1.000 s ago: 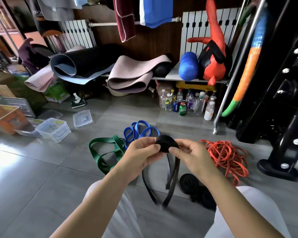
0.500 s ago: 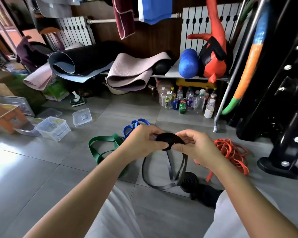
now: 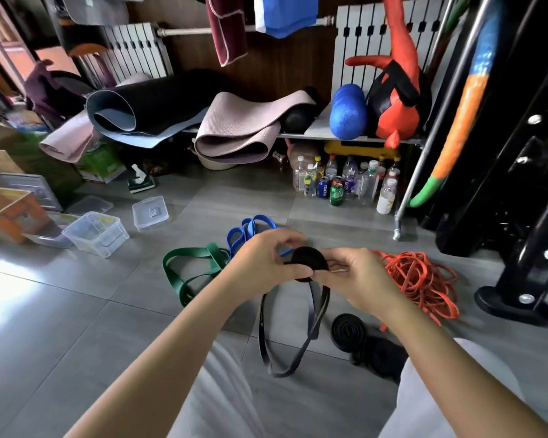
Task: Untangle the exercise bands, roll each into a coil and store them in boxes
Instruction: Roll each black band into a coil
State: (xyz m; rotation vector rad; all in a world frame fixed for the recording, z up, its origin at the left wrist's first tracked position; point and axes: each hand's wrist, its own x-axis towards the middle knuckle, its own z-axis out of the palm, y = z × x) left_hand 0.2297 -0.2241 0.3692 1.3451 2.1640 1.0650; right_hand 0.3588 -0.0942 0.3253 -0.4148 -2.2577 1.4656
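Note:
A black exercise band (image 3: pixel 307 262) is partly rolled into a coil, which my left hand (image 3: pixel 266 263) and my right hand (image 3: pixel 358 279) pinch between them above the floor. Its loose tail hangs down as a long loop to the tiles. On the floor lie a green band (image 3: pixel 190 270), a blue band (image 3: pixel 250 230) behind my left hand, a tangled orange band (image 3: pixel 421 279) at the right, and a rolled black coil (image 3: pixel 348 331) near my right knee. A clear open box (image 3: pixel 95 232) stands at the left, its lid (image 3: pixel 150 211) beside it.
An orange box (image 3: pixel 7 213) and more clear containers sit at the far left. Bottles and cans (image 3: pixel 342 184) stand under a metal shelf (image 3: pixel 345 137) holding rolled mats and a blue roller. A black machine base (image 3: pixel 516 301) stands at the right.
The coil has turned in my fingers and taken up more band. The hanging loop has swung and lies longer toward my knees.

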